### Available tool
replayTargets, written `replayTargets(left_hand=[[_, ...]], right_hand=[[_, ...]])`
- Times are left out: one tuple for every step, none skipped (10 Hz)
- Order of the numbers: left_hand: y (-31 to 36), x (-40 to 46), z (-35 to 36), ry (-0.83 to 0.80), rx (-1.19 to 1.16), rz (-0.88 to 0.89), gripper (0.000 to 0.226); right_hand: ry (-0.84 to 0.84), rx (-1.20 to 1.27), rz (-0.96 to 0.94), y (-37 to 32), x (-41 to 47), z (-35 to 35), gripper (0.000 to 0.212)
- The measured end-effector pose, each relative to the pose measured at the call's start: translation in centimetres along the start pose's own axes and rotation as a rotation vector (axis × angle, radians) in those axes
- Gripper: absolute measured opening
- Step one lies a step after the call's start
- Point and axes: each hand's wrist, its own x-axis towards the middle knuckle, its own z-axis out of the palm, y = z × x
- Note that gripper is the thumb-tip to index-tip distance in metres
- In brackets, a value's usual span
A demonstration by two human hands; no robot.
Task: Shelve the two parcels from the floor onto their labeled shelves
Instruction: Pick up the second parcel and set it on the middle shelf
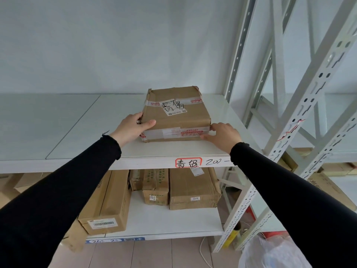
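A brown cardboard parcel (176, 115) with tape bands and a handwritten label lies flat on the white upper shelf (77, 132), right of centre. My left hand (133, 126) grips its near left corner, thumb on top. My right hand (222, 135) presses against its near right corner, fingers on the front edge. Below the parcel, the shelf's front edge carries a red-framed handwritten label (188, 163). I see no second parcel that I can tell apart from the stored boxes.
The lower shelf (173, 221) holds several cardboard boxes (193, 188), one long box (108, 206) at the left. White perforated uprights (301, 117) stand at the right. A plastic bag (270, 252) sits on the tiled floor at the bottom right.
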Motion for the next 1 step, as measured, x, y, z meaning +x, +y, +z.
replayTargets(left_hand=[[0.02, 0.43, -1.11, -0.008, 0.063, -0.023, 0.087]], right_hand=[[-0.039, -0.061, -0.015, 0.22, 0.20, -0.92, 0.072]])
